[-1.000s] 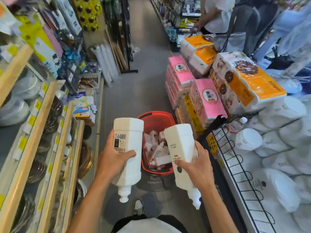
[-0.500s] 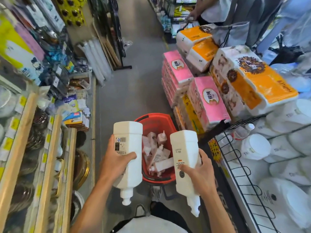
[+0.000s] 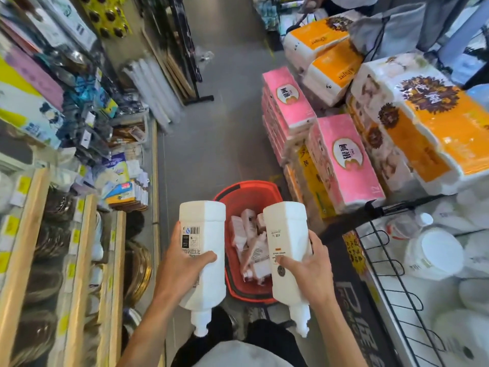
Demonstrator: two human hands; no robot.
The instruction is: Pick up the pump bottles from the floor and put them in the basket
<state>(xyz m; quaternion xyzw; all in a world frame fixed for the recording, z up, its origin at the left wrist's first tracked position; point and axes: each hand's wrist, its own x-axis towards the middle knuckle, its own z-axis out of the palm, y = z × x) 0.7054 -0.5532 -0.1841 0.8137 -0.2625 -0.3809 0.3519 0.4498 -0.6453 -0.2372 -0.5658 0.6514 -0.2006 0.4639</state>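
My left hand [image 3: 180,266] grips a large white pump bottle [image 3: 205,234] with a barcode label, its pump end pointing down toward me. My right hand [image 3: 311,268] grips a second white pump bottle [image 3: 287,234], held the same way. Both bottles hang above the near part of a red basket [image 3: 248,192] that stands on the grey aisle floor. Inside the basket lie several small pink and white pump bottles [image 3: 251,242]. The near rim of the basket is hidden behind the two bottles.
Wooden shelves [image 3: 82,260] with plates and goods line the left. Stacked pink tissue packs [image 3: 341,160] and orange ones [image 3: 428,128] crowd the right, beside a black wire rack [image 3: 391,274] holding white containers. A person stands at the far end of the aisle [image 3: 344,1].
Both hands still hold their bottles the same way. The view has tilted down and moved closer, so the basket sits lower in the frame, directly between the two bottles.
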